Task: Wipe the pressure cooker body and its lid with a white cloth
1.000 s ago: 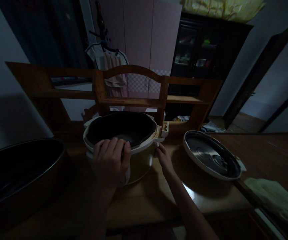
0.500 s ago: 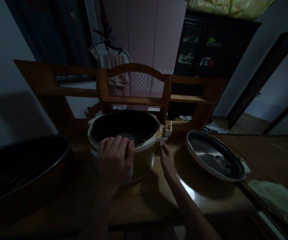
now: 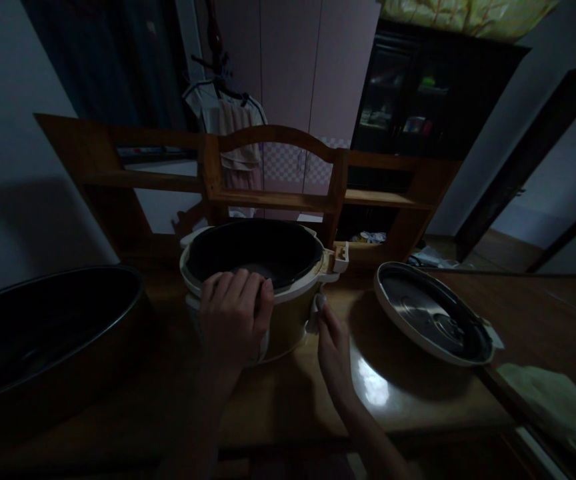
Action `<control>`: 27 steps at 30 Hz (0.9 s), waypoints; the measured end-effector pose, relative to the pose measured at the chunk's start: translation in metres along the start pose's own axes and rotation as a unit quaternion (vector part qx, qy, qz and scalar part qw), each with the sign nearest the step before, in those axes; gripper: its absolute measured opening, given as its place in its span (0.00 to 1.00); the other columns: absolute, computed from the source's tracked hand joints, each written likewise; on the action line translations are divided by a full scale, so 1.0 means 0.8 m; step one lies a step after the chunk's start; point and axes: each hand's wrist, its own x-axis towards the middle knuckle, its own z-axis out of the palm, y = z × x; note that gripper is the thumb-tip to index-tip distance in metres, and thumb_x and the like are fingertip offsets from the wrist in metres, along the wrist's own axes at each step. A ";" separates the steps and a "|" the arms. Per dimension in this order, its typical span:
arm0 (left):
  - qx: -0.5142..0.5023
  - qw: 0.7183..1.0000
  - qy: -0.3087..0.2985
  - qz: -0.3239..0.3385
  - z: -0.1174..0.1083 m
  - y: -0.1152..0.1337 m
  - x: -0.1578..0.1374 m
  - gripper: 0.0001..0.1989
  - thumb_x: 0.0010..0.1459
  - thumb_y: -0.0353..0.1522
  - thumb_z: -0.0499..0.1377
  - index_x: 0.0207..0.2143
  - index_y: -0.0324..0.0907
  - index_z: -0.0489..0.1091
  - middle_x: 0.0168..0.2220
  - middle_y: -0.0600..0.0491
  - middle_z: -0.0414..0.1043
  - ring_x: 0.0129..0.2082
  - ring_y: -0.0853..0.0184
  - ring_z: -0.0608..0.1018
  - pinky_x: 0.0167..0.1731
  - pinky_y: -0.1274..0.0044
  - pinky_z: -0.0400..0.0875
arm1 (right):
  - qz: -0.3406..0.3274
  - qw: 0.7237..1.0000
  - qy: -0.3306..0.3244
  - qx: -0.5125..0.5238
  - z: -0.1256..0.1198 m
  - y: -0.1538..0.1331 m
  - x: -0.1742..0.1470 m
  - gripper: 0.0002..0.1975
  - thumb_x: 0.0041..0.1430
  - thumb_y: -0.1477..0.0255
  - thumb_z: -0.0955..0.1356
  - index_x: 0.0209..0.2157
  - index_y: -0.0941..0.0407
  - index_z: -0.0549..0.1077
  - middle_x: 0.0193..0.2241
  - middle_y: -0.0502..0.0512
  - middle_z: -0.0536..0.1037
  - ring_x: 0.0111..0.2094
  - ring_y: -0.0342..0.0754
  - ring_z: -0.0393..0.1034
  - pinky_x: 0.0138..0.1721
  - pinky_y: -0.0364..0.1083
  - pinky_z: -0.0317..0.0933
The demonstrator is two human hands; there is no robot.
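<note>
An electric cooker (image 3: 291,323) with a pale rim and a dark inner pot (image 3: 248,243) stands lidless on the table. My left hand (image 3: 235,303) is closed over its near rim, fingers curled toward the inside. At the cooker's right side, below the hinge bracket (image 3: 338,259), my right hand (image 3: 333,337) pinches a small white cloth (image 3: 315,317) against or very near the outer wall; contact is hard to make out. The round lid (image 3: 431,313) lies to the right, its metal inner face up.
A large dark basin (image 3: 58,353) takes up the left of the wooden table (image 3: 288,427). Behind the cooker rises a wooden shelf frame (image 3: 273,199). A pale crumpled cloth (image 3: 553,400) lies at the right edge. The room is dim.
My right hand has moved down a little along the cooker's side, and more of the white cloth shows. My left hand stays on the rim. The view has shifted slightly.
</note>
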 end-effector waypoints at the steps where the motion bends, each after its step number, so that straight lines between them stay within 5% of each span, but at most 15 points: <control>1: 0.002 1.000 -0.001 0.000 0.000 0.000 0.000 0.09 0.63 0.33 0.52 0.29 0.45 0.64 0.28 0.52 0.65 0.34 0.62 0.66 0.44 0.66 0.59 | -0.002 1.000 -0.005 -0.002 -0.001 -0.001 0.004 0.20 0.67 0.66 0.61 0.57 0.52 0.72 0.54 0.54 0.75 0.56 0.53 0.68 0.58 0.53 0.60; 6: 0.008 1.000 -0.012 -0.005 -0.001 0.000 0.000 0.08 0.63 0.33 0.52 0.29 0.44 0.64 0.28 0.52 0.66 0.34 0.62 0.67 0.44 0.66 0.60 | 0.005 0.999 -0.015 -0.033 -0.011 0.020 0.021 0.16 0.65 0.68 0.62 0.47 0.55 0.78 0.44 0.55 0.81 0.47 0.54 0.73 0.50 0.51 0.66; 11: 0.006 1.000 -0.014 -0.008 -0.001 0.001 0.000 0.09 0.63 0.33 0.52 0.29 0.45 0.64 0.28 0.52 0.66 0.34 0.62 0.67 0.44 0.66 0.60 | 0.011 1.000 -0.021 -0.020 -0.003 0.022 -0.014 0.19 0.68 0.69 0.60 0.57 0.52 0.72 0.56 0.54 0.73 0.57 0.53 0.68 0.58 0.54 0.61; 14: 0.006 1.000 -0.014 -0.009 -0.001 0.001 0.000 0.09 0.63 0.34 0.51 0.29 0.45 0.64 0.28 0.52 0.65 0.34 0.62 0.67 0.45 0.66 0.60 | -0.013 1.000 -0.012 -0.020 0.009 0.015 -0.038 0.23 0.69 0.71 0.59 0.64 0.50 0.63 0.64 0.53 0.63 0.65 0.51 0.56 0.65 0.55 0.50; 18: 0.019 1.000 -0.019 -0.006 -0.001 0.000 -0.001 0.09 0.64 0.34 0.51 0.29 0.44 0.63 0.28 0.53 0.65 0.34 0.62 0.67 0.45 0.66 0.60 | -0.097 0.993 -0.030 -0.059 0.019 0.016 -0.045 0.29 0.68 0.78 0.54 0.68 0.49 0.52 0.69 0.49 0.51 0.69 0.49 0.43 0.68 0.57 0.43; 27: 0.019 1.000 -0.012 -0.002 0.000 0.000 -0.001 0.08 0.63 0.34 0.52 0.30 0.44 0.64 0.28 0.53 0.65 0.34 0.62 0.68 0.45 0.66 0.60 | -0.295 0.927 -0.054 -0.227 0.022 0.024 -0.043 0.36 0.63 0.88 0.50 0.70 0.52 0.47 0.70 0.55 0.48 0.69 0.53 0.44 0.66 0.59 0.51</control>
